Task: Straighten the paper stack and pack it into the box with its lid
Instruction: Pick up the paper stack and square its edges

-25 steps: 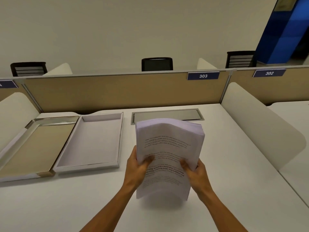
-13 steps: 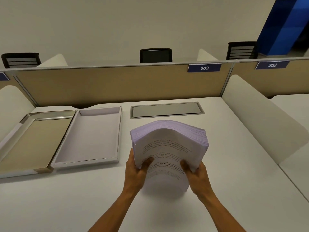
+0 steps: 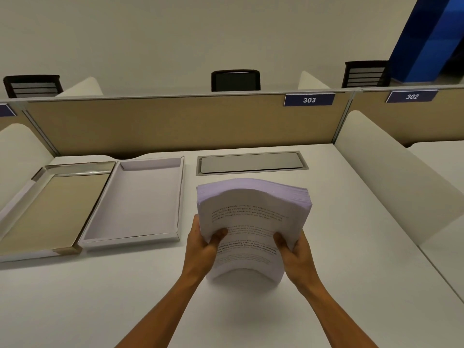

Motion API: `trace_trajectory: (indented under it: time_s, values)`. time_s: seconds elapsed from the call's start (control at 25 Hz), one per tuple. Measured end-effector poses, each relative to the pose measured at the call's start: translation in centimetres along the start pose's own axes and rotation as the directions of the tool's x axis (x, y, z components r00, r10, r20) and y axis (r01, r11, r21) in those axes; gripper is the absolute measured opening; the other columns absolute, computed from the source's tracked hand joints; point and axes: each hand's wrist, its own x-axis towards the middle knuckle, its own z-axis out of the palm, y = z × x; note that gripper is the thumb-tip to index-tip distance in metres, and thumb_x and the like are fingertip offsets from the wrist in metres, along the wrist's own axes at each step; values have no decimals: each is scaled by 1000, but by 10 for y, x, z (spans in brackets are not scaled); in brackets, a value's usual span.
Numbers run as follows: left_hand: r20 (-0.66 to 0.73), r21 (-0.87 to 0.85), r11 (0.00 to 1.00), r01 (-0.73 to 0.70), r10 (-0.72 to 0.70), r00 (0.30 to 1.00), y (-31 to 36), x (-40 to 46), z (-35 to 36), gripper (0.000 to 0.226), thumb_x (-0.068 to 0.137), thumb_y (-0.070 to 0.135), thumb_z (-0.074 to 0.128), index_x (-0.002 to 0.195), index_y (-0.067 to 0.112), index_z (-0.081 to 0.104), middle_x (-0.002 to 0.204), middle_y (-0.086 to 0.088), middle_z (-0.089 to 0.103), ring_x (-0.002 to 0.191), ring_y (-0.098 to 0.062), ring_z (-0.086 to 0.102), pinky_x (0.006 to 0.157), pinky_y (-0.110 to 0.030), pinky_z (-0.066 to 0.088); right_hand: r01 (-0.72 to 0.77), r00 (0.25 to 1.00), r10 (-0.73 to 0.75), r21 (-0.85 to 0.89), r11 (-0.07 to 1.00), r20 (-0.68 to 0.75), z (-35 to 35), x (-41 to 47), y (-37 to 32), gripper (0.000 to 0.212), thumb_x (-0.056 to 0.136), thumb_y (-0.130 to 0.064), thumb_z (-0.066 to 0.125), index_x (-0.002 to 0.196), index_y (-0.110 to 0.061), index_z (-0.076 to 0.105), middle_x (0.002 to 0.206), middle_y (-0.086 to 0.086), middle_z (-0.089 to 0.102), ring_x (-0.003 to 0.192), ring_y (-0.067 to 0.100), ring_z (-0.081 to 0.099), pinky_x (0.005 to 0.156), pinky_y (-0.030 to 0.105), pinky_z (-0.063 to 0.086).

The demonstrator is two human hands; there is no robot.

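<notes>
A thick stack of printed white paper [image 3: 251, 217] stands on its lower edge on the white desk, bowed toward me, its top sheets slightly uneven. My left hand [image 3: 203, 244] grips its left side and my right hand [image 3: 295, 251] grips its right side, thumbs on the front sheet. To the left lie two shallow trays side by side: a white box half [image 3: 175, 197] nearest the paper and, beyond it, a box half with a tan inside and shiny silver rim [image 3: 67, 249]. I cannot tell which is the lid.
A grey metal cable hatch [image 3: 251, 163] sits flush in the desk behind the paper. A tan partition [image 3: 163, 124] closes the back. A curved white divider [image 3: 391, 172] bounds the right side, another [image 3: 17, 149] the left. The bare white desk [image 3: 100, 297] stretches in front.
The stack has dropped lower onto the desk and bowed more, with its top edges fanning slightly. Both hands kept their grip on its sides.
</notes>
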Motion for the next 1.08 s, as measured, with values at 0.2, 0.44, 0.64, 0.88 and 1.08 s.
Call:
trace_trajectory:
  time_s: [0.2,0.44,0.64,0.88,1.08]
  values:
    - [5,19,1000,14,-14,1000,-6,-1,-4,58,77,30,66,132,17,49,107,7,63,99,-16,64,68,-19,61,-4,999,5,-16,1000,49,-1,-2,2,46,94,-25,60,138,-24,46,119,1,64,109,15,64,79,29,61]
    - [23,35,999,37,-38,999,-21,-13,-7,60,80,34,63,135,18,46,111,6,63,101,-17,65,68,-19,60,21,997,-20,-11,1000,80,-4,-8,3,46,99,-23,49,144,-23,39,125,-1,61,113,8,61,84,19,56]
    - [6,37,999,32,-33,999,-9,-3,-5,54,78,31,63,129,21,48,109,9,63,98,-19,64,67,-18,60,-9,999,10,-18,1000,49,-2,0,-3,39,100,-19,46,138,-28,44,118,-6,64,108,10,64,78,24,60]
    - [62,62,996,69,-73,995,-19,-5,-7,59,80,34,61,135,24,43,113,11,61,103,-14,62,73,-23,60,-41,995,45,-49,998,88,-3,-4,5,34,101,-25,41,132,-39,42,118,-14,61,108,3,61,81,25,59]
    - [94,111,992,56,-66,993,-25,-12,-13,47,82,28,63,122,42,42,113,12,60,101,-13,63,73,-13,57,-77,995,83,-100,992,58,-7,-12,20,20,101,-25,37,119,-32,44,114,-11,60,102,5,62,74,20,59]
